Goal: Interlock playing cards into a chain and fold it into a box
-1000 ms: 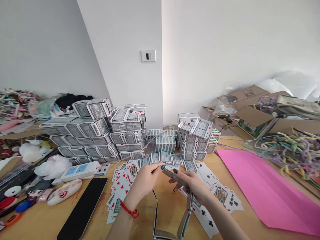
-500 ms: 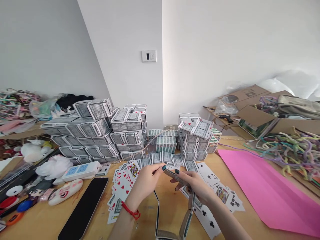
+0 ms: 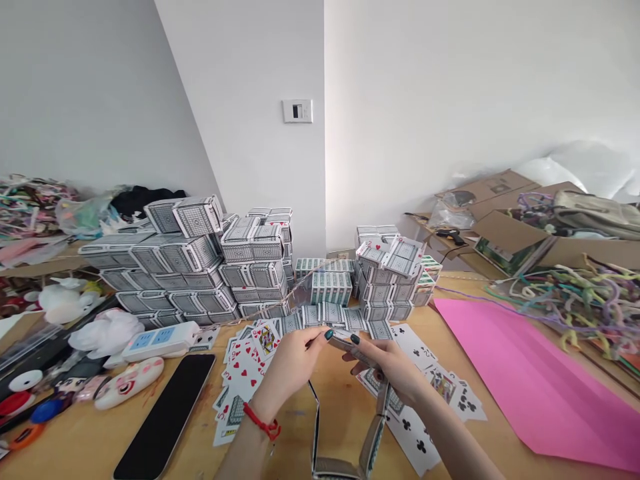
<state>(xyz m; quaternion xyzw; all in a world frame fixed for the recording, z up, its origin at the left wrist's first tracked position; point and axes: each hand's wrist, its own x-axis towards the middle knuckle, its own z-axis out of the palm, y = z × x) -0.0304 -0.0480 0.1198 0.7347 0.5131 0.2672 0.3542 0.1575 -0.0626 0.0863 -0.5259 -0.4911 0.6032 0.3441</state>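
Observation:
A chain of folded playing cards (image 3: 373, 437) hangs in a loop between my hands, its lower end reaching the bottom edge of the view. My left hand (image 3: 299, 353) pinches one end of it between thumb and fingers. The folded card piece at the top is gripped by my right hand (image 3: 385, 363), thumb above and fingers curled beneath. Loose heart cards (image 3: 245, 363) lie face up left of my hands. Club cards (image 3: 415, 437) are spread on the right, partly behind my right forearm. Face-down cards (image 3: 323, 313) lie just beyond my fingers.
Stacked card blocks (image 3: 175, 260) rise at the back left, with a smaller stack (image 3: 387, 287) at the back right. A black phone (image 3: 167, 417) and a power strip (image 3: 163, 341) lie left. Pink paper (image 3: 530, 380) and tangled pipe cleaners (image 3: 590, 307) occupy the right side.
The folded card piece between my hands has tilted slightly, showing more of its upper face. Both hands keep their grip. The whole view has shifted very slightly.

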